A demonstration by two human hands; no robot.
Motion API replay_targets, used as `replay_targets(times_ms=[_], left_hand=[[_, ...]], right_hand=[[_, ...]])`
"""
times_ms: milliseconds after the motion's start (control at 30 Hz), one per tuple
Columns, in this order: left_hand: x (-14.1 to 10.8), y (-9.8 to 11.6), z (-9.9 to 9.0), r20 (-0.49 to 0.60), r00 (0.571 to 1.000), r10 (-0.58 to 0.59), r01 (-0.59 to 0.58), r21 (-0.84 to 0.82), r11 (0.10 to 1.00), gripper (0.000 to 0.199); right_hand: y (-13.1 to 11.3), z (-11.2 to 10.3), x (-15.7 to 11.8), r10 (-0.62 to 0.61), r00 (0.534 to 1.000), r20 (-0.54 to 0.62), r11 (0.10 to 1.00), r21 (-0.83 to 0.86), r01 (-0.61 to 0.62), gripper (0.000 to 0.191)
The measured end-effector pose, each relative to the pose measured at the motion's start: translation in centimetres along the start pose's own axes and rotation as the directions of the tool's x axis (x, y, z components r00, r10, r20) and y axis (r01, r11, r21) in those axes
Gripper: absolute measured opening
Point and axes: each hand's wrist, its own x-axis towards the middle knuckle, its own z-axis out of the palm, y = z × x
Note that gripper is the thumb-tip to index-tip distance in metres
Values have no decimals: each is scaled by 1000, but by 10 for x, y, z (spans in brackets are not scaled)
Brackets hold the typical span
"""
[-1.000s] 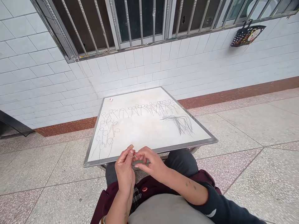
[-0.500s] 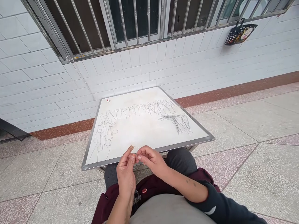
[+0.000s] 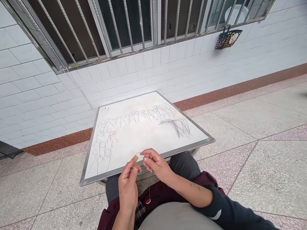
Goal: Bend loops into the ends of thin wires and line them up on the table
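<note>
My left hand [image 3: 129,183] pinches a small tan piece [image 3: 135,158] between thumb and fingers, above the near edge of the white table [image 3: 139,137]. Beside it on the right, my right hand [image 3: 155,164] has its fingers curled and pressed together on a thin dark strand [image 3: 138,153] that arches over from the tan piece. The two hands are slightly apart. On the tabletop lie many looped thin wires [image 3: 129,118] in a row, more loops [image 3: 102,144] at the left, and a bundle of straight dark strands [image 3: 177,126] at the right.
A small red-and-white item [image 3: 106,109] sits at the table's far left corner. A red round object [image 3: 148,201] with a thin thread lies on my lap. Behind stands a tiled wall [image 3: 129,75] with a barred window and a hanging dark bag [image 3: 227,39].
My hands have moved slightly apart, and the tan piece has come lower and shows more fully. The camera view has shifted; a thread now shows above the red round object.
</note>
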Motion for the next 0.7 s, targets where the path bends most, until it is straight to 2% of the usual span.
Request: replay_targets(times_ms=[200, 400, 567, 700], left_hand=[[0, 9, 1, 149, 979, -138, 147, -49, 988, 28], [-3, 12, -2, 301, 910, -285, 274, 78, 958, 20], [-1, 19, -6, 347, 858, -378, 358, 121, 926, 21], [-1, 25, -2, 345, 851, -396, 398, 70, 915, 20]], right_hand=[[-2, -14, 0, -48, 999, 20, 989, -136, 50, 31], [-14, -29, 2, -182, 981, 60, 902, -387, 191, 28], [-28, -50, 7, -168, 958, 231, 832, -488, 263, 30], [-27, -56, 5, -144, 963, 226, 832, -499, 242, 29]])
